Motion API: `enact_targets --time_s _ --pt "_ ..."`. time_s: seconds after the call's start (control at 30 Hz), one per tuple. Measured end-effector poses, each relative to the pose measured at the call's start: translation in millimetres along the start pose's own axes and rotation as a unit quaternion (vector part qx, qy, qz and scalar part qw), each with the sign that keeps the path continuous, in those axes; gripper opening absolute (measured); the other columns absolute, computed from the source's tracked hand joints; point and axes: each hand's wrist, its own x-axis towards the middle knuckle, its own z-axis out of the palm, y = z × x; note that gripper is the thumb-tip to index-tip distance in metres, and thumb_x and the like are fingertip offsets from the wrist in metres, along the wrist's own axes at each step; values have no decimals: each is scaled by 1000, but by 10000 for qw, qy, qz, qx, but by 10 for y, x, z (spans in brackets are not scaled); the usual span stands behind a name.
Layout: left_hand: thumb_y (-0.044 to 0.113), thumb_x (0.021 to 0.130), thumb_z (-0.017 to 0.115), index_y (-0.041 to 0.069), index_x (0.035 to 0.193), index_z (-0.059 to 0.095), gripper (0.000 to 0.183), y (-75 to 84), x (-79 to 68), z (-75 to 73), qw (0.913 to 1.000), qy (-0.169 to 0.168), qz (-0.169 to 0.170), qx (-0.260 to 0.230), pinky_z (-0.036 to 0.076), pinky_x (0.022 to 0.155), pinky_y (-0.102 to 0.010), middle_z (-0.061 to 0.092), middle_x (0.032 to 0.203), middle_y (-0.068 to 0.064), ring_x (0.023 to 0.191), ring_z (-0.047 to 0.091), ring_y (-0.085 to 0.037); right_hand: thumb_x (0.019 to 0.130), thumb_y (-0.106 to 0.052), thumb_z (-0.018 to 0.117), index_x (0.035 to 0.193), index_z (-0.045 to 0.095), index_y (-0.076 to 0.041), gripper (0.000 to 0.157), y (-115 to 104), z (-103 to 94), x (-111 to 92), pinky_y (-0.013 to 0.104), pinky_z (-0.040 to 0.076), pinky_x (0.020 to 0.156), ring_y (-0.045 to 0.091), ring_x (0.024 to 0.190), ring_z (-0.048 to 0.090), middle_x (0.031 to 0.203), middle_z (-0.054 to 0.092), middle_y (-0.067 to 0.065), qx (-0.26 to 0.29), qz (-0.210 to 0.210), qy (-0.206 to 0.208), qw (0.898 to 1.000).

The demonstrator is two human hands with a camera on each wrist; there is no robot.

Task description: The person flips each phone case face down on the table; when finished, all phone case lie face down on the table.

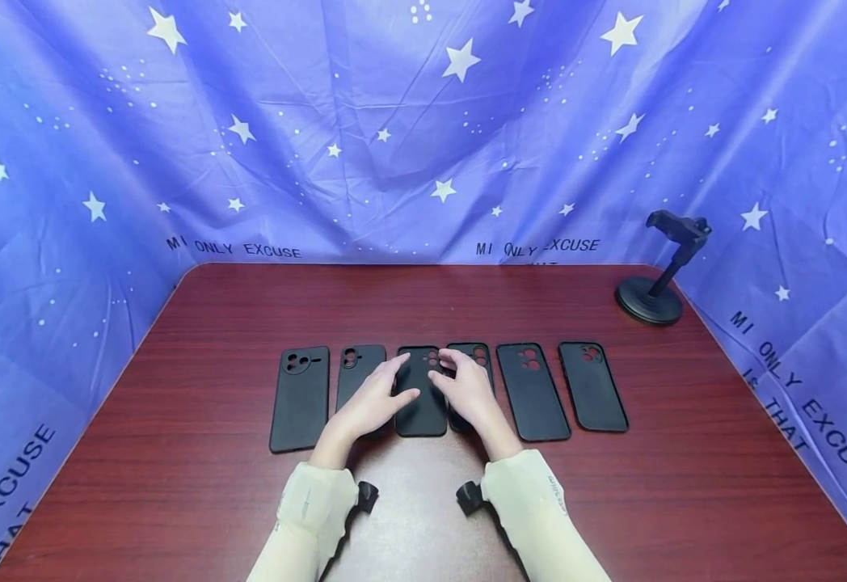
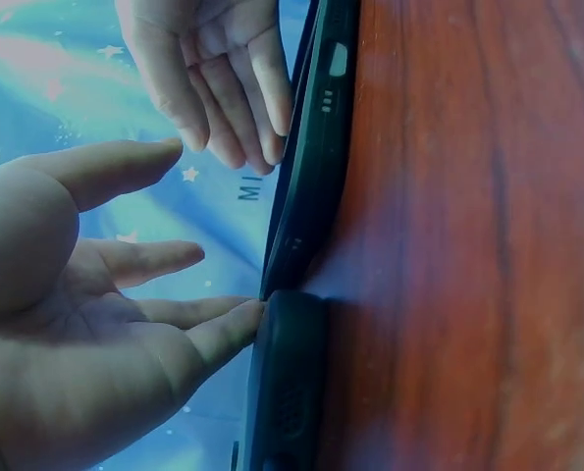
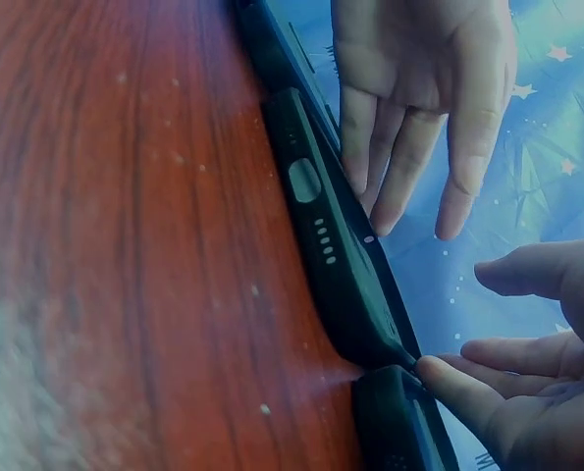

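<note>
Several black phone cases lie in a row on the table. Over the middle case point(image 1: 421, 416), my left hand point(image 1: 374, 402) reaches from the left with fingers loosely extended and thumb apart. It partly covers the neighbouring case point(image 1: 348, 378). From the other side comes my right hand point(image 1: 469, 394), fingers gently bent, above the case on the right point(image 1: 460, 419). Both wrist views show fingertips at the edges of the middle case point(image 2: 316, 147), low beside its rim. Neither hand has its fingers wrapped round anything.
A case with a round camera ring point(image 1: 300, 412) lies at the far left. Two more, one slightly tilted point(image 1: 536, 404) and one at the row's right end point(image 1: 596, 396), lie right. A black phone stand point(image 1: 651, 299) is at the back right. A starry blue curtain point(image 1: 365, 97) hangs behind.
</note>
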Motion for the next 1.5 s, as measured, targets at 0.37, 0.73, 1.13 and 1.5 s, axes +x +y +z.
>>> enact_targets --time_s 0.37,0.73,1.13,1.5 --pt "6 95 58 -3 146 35 57 -81 28 29 9930 379 -57 -1120 38 113 -49 37 150 -26 136 42 -41 92 -19 65 133 56 -2 46 -1 21 -3 46 45 105 28 122 60 129 64 16 -7 13 17 10000" --pt "-1 94 57 4 146 39 55 -197 18 -12 9840 564 -93 -1687 52 99 -44 41 147 -21 130 51 -38 92 -19 65 133 56 -4 45 3 38 -4 45 47 104 27 122 60 129 64 15 130 63 3 9999" --pt "-2 92 60 1 144 42 56 -273 60 -25 9755 678 -403 -2052 56 93 -36 47 145 -21 123 58 -34 92 -19 64 134 56 -4 45 -4 39 -11 47 46 105 28 122 59 128 65 15 292 9 -101 9995" --pt "-6 87 64 2 143 46 59 -305 85 -6 9670 856 -455 -2355 56 90 -28 49 143 -21 120 60 -34 92 -19 65 133 56 -4 44 -22 56 -9 45 45 107 26 122 60 128 65 13 259 15 -112 9996"
